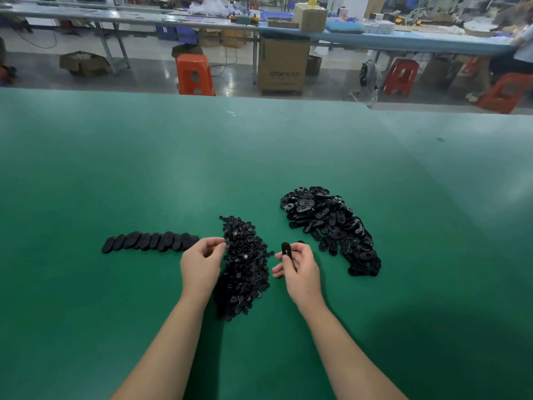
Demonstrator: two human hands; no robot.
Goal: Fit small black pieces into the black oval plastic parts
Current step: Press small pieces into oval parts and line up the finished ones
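Head view shows me both bare forearms reaching over the green bench mat [115, 168]. Nearest, my right hand [300, 267] pinches one black oval plastic part [286, 251] upright between thumb and fingers, while my left hand [202, 262] has its fingertips closed at the edge of the heap of small black round pieces [245, 267], apparently picking one; I cannot tell whether it has one yet. Just beyond the left hand lies an overlapping row of black ovals [150, 241], which I judge finished. Farther right, the large pile of loose black oval parts [331, 226] remains, so I reckon most of the job lies ahead.
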